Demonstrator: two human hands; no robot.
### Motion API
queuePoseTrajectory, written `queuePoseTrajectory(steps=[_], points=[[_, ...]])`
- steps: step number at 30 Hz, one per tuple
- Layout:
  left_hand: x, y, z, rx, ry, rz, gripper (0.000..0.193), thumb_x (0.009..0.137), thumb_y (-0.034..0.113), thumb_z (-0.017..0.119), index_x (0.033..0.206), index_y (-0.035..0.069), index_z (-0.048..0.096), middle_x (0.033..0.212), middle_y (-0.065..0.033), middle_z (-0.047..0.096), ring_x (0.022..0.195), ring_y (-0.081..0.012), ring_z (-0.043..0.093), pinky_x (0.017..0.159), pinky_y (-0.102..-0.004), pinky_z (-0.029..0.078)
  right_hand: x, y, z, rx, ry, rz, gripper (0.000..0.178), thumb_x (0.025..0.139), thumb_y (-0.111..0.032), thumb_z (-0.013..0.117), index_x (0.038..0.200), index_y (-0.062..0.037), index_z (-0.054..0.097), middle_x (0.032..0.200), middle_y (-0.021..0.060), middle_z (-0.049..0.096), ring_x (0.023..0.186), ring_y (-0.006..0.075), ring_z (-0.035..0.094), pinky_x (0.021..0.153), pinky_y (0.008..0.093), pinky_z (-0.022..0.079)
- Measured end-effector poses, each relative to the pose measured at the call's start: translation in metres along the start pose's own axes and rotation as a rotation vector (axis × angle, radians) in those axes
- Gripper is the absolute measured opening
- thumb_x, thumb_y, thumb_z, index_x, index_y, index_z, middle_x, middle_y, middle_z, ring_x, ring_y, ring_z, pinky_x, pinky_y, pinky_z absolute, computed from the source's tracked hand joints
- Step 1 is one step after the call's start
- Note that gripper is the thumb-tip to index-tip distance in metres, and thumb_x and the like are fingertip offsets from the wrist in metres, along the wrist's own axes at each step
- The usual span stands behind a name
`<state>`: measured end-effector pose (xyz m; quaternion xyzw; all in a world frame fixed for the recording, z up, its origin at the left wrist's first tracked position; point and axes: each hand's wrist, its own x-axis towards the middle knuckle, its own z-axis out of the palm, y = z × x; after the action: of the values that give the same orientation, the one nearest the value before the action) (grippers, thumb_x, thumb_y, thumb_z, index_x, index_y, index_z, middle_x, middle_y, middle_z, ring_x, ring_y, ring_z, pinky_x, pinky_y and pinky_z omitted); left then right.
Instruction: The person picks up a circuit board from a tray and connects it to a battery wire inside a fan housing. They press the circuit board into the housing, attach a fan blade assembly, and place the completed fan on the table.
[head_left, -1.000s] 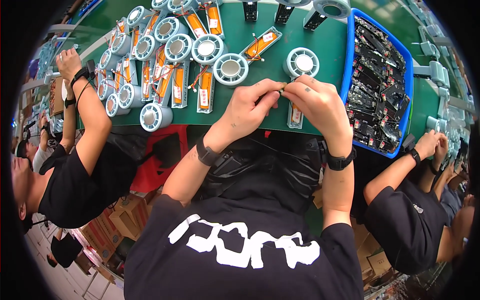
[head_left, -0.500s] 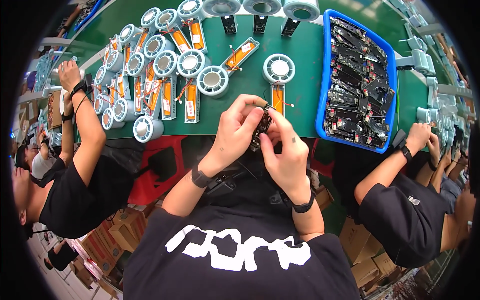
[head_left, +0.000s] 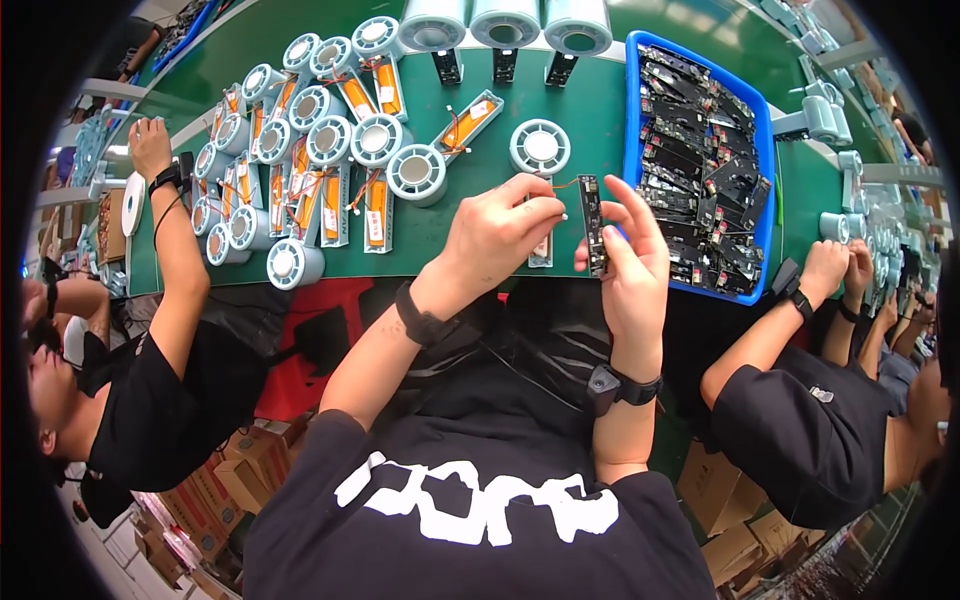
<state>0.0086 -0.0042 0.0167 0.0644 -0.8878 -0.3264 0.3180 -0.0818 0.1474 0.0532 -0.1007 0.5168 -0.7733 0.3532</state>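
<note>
My right hand (head_left: pixel 635 250) holds a narrow black circuit board (head_left: pixel 592 225) upright between thumb and fingers. To its left, my left hand (head_left: pixel 500 225) is closed in a pinch on a thin wire, and a small white connector (head_left: pixel 564 216) shows by the fingertips. A red wire (head_left: pixel 567 184) runs from near those fingers toward the board's upper end; whether it joins the board I cannot tell. Just beyond lies a pale blue handheld fan (head_left: pixel 540 147) with a round head. My left hand partly covers its open handle.
Several similar fans with orange batteries (head_left: pixel 376 205) spread over the green table (head_left: pixel 470 265) at left. A blue tray (head_left: pixel 632 150) of black circuit boards stands at right. Larger fan heads (head_left: pixel 505 30) line the back. Co-workers' arms (head_left: pixel 185 250) are on both sides.
My hands have moved apart. The right hand now holds the circuit board upright and farther right, while the left hand has let go of it and pinches a wire.
</note>
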Motion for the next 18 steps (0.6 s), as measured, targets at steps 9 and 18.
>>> queuePoseTrajectory(steps=[9, 18], points=[[0.004, -0.015, -0.006, -0.163, 0.002, 0.031, 0.017, 0.079, 0.008, 0.077, 0.093, 0.005, 0.069, 0.087, -0.0059, 0.068, 0.071, -0.0239, 0.068, 0.059, -0.0329, 0.055, -0.001, 0.027, -0.009, -0.080, 0.019, 0.015, 0.036, 0.100, -0.004, 0.052, 0.135, 0.0026, 0.053, 0.103, 0.0055, 0.064, 0.074, 0.0107, 0.062, 0.063, 0.0246, 0.050], [0.010, -0.019, -0.016, 0.079, -0.020, 0.160, 0.020, 0.075, 0.004, 0.080, 0.093, 0.005, 0.071, 0.081, -0.0062, 0.067, 0.067, -0.0220, 0.064, 0.056, -0.0318, 0.052, -0.004, 0.031, 0.007, -0.502, 0.062, -0.108, 0.036, 0.099, -0.003, 0.056, 0.135, 0.0004, 0.055, 0.095, 0.0026, 0.063, 0.074, 0.0055, 0.058, 0.062, 0.0195, 0.044]])
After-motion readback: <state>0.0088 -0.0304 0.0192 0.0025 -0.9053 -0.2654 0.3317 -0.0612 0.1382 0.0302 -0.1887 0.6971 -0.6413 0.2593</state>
